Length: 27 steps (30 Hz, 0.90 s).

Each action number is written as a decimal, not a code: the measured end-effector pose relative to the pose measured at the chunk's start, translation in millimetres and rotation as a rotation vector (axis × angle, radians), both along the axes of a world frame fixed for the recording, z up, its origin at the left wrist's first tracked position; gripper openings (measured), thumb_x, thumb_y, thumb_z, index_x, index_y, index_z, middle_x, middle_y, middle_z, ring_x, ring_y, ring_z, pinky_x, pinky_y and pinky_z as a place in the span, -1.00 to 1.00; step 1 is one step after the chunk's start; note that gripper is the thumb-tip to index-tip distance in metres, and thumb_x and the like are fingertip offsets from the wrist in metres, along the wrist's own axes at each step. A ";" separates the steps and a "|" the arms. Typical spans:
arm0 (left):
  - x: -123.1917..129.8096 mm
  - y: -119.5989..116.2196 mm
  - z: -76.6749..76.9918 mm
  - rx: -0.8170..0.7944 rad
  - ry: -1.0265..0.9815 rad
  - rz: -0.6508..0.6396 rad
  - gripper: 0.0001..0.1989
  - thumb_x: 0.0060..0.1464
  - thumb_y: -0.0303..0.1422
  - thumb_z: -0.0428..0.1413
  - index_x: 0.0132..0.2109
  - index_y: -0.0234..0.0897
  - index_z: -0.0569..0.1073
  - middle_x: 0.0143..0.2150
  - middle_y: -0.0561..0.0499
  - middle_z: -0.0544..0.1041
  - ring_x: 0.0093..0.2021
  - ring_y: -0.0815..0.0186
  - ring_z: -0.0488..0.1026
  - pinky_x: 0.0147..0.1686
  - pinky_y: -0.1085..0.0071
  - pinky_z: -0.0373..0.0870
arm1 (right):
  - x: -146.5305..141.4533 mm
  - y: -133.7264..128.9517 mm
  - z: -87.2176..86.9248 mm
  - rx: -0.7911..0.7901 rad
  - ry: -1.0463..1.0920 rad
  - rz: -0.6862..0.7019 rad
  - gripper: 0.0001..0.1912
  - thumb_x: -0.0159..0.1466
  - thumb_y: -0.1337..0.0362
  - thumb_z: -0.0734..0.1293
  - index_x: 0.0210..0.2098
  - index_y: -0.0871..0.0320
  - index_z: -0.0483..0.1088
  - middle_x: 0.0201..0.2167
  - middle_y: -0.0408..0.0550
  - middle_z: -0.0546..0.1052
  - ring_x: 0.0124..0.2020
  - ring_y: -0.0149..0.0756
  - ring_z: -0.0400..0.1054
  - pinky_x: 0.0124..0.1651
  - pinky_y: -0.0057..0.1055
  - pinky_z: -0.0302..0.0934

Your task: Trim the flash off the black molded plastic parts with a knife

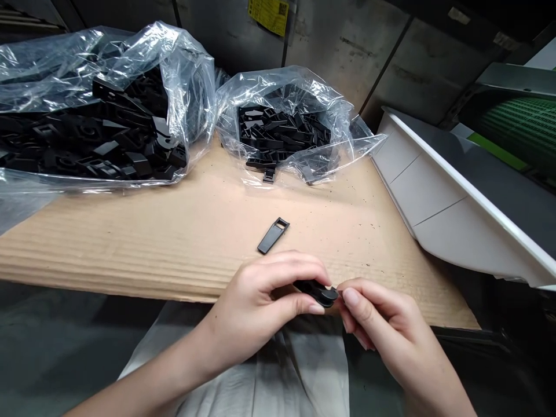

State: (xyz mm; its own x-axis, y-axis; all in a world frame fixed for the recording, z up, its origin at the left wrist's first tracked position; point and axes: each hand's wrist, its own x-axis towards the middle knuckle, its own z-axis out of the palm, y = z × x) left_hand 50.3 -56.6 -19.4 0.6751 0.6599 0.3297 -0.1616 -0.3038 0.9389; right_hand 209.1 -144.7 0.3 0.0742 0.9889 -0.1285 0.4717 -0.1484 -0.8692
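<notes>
Between the thumb and fingers of my left hand (pixel 269 295) is a black plastic part (pixel 319 292) with a rounded end, held just above the cardboard's near edge. My right hand (pixel 382 324) pinches at that rounded end with thumb and forefinger. Whatever sits between those right fingertips is too small and covered to make out. Just beyond my left hand, a flat, tapered black plastic piece (pixel 273 236) with a square opening at its wide end lies on the cardboard sheet (pixel 130 249).
A large clear plastic bag (pixel 186 87) of black parts lies at the left. Behind the loose piece, a smaller clear bag (pixel 291 81) holds several narrow black pieces. A white bin (pixel 425 197) leans along the right side. Metal panels (pixel 339 52) stand at the back.
</notes>
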 end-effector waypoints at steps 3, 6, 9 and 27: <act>-0.3 1.7 1.0 0.055 -0.014 -0.042 -0.82 -0.06 -0.64 0.15 -0.29 -0.32 0.48 -0.31 0.07 0.48 -0.25 0.41 0.42 -0.20 0.66 0.30 | 3.2 0.0 5.0 -0.002 -0.046 0.047 -0.65 0.27 0.16 0.11 -0.58 0.18 0.22 -0.66 -0.25 0.23 -0.63 -0.58 0.05 -0.57 -0.60 -0.04; -0.4 3.0 1.7 0.099 -0.018 -0.093 -0.85 -0.07 -0.62 0.17 -0.29 -0.39 0.48 -0.32 0.02 0.50 -0.27 0.39 0.43 -0.21 0.64 0.31 | 7.1 3.5 9.1 -0.044 0.013 0.111 -0.68 0.27 0.18 0.13 -0.55 0.19 0.26 -0.66 -0.25 0.22 -0.63 -0.59 0.02 -0.58 -0.61 -0.06; 0.0 4.3 2.1 0.110 -0.032 -0.132 -0.88 -0.07 -0.62 0.17 -0.30 -0.45 0.48 -0.32 -0.02 0.50 -0.29 0.38 0.44 -0.22 0.64 0.32 | 13.4 8.3 9.4 -0.133 0.154 0.202 -0.67 0.25 0.15 0.15 -0.54 0.21 0.30 -0.70 -0.26 0.20 -0.66 -0.61 0.01 -0.64 -0.61 -0.11; -0.9 4.4 4.5 0.006 0.086 -0.064 -0.85 -0.05 -0.58 0.17 -0.30 -0.27 0.48 -0.30 0.11 0.50 -0.27 0.41 0.43 -0.24 0.67 0.29 | 5.3 -6.4 3.2 -0.036 0.306 -0.045 -0.84 0.17 0.19 0.26 -0.42 0.11 0.43 -0.59 -0.21 0.38 -0.60 -0.55 0.19 -0.55 -0.61 0.11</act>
State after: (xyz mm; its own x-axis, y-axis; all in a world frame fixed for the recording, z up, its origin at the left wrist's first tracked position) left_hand 49.4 -52.3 -15.0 0.7419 0.6125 0.2726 -0.0998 -0.3013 0.9483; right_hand 214.4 -151.1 3.5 0.0700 0.9799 -0.1868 0.1813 -0.1966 -0.9636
